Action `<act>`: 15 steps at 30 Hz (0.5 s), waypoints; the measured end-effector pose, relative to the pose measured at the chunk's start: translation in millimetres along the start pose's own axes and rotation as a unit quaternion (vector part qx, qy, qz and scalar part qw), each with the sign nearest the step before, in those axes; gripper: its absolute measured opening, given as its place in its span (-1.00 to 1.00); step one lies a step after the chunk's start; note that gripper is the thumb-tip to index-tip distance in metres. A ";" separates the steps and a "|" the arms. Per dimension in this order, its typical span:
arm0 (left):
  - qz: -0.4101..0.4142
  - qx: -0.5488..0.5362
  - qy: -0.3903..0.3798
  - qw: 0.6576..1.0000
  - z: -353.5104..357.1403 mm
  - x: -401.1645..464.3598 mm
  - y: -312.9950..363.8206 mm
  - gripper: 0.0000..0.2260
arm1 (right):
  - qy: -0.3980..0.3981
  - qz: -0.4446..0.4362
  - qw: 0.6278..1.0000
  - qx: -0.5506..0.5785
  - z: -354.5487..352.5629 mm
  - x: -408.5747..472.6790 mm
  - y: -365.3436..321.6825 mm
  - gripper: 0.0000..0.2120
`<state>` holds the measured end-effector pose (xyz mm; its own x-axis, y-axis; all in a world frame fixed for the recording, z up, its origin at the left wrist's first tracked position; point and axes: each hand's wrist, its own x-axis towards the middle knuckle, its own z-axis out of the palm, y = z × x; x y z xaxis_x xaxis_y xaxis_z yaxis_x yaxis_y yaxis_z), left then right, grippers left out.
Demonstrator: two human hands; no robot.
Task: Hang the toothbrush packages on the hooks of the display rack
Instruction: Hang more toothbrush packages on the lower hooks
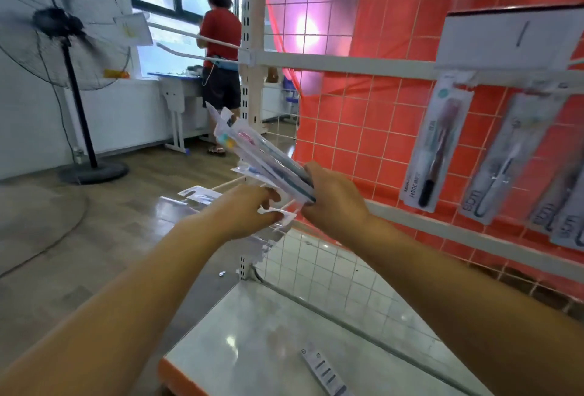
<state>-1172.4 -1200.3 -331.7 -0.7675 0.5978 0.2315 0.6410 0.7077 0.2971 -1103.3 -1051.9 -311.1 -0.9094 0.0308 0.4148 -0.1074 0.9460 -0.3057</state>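
Shop, wire display rack (331, 130), hanging toothbrush packages (436, 146), shelf (252, 332)

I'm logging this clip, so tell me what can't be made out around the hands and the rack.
- Head view: the left hand covers the package it pinches; its contents are hidden.
- The bundle of packages in the right hand overlaps, so no count.
- Hanging packages are motion-blurred; print unreadable.
- Packages at the right edge are cut off.
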 end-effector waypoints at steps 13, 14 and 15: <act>0.011 -0.440 -0.004 0.898 35.6 -55.7 123.1 -0.98 | 0.076 0.055 0.965 0.243 -53.3 -129.3 37.9 -0.70; 0.015 -0.456 -0.004 0.890 41.1 -57.9 130.5 -0.97 | 0.075 0.078 0.957 0.271 -55.5 -138.2 43.0 -0.69; 0.015 -0.477 0.002 0.879 44.5 -61.7 139.9 -0.95 | 0.070 0.102 0.948 0.292 -57.4 -146.4 47.8 -0.69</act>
<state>-1034.8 -1121.4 -345.6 -0.7517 0.6080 0.2555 0.3589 0.0522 0.9319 -952.2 -992.6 -337.2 -0.8768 0.2758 0.3938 -0.1762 0.5778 -0.7969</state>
